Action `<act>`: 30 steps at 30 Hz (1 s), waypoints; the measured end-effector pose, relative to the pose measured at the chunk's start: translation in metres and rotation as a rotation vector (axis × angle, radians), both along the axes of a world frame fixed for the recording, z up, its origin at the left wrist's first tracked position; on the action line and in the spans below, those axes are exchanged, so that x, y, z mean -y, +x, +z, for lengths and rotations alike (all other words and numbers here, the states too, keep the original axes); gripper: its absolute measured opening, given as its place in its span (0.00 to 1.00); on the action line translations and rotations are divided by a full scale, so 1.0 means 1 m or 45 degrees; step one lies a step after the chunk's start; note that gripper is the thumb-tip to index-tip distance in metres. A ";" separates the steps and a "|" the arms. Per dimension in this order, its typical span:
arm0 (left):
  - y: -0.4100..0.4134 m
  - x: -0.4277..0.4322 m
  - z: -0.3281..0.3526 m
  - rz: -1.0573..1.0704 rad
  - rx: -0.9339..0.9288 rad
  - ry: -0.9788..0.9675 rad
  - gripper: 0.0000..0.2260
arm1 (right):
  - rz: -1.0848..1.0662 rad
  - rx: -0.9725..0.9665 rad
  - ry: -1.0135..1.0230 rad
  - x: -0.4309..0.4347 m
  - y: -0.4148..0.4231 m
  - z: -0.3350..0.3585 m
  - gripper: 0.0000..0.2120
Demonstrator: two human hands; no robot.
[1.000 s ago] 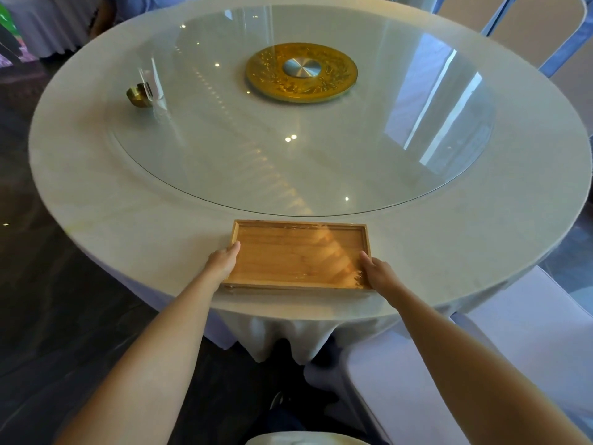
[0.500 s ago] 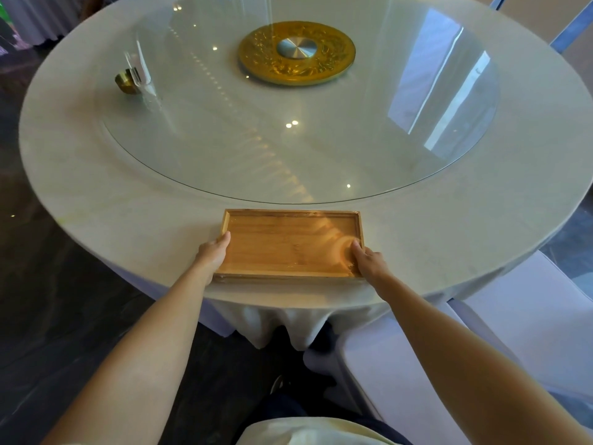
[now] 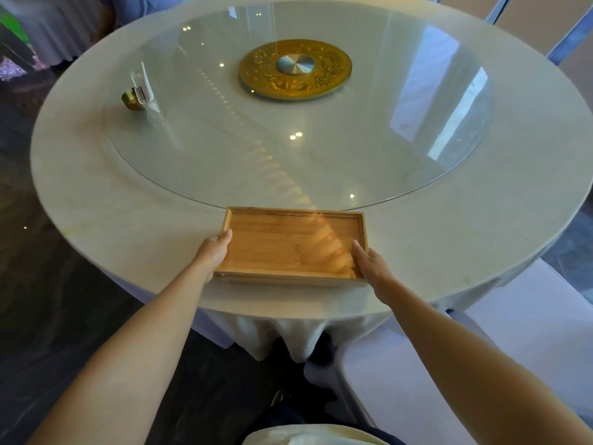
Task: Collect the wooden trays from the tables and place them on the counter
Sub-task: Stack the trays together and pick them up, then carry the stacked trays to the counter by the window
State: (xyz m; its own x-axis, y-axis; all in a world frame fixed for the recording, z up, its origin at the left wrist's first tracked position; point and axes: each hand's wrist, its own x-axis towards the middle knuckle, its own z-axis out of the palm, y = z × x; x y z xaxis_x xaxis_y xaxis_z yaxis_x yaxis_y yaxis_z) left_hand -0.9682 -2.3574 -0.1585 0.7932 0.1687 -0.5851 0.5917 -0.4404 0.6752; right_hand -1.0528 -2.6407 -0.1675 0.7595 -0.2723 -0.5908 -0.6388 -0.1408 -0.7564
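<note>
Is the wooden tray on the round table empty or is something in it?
Empty. The wooden tray shows only bare wood grain inside its rim, with the left hand and right hand at its short ends.

1 wooden tray, 1 round table, 1 glass turntable. 1 gold disc, 1 small brass bowl. 2 hands: left hand & right hand.

The glass turntable edge lies just behind the tray. Bare tablecloth spreads on both sides. A white chair crowds the near right.
</note>
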 end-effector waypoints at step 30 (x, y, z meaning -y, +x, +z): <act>0.014 0.352 0.173 -1.094 0.492 -0.344 0.20 | -1.068 0.251 -0.413 0.219 -0.162 0.189 0.21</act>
State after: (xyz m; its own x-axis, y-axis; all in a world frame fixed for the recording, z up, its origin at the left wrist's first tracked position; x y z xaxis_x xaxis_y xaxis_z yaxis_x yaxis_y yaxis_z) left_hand -0.9540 -2.7098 0.0141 0.7286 -0.6570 -0.1936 -0.1408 -0.4202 0.8964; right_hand -1.2149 -2.8601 0.0219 0.3172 -0.9091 -0.2702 -0.4910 0.0863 -0.8668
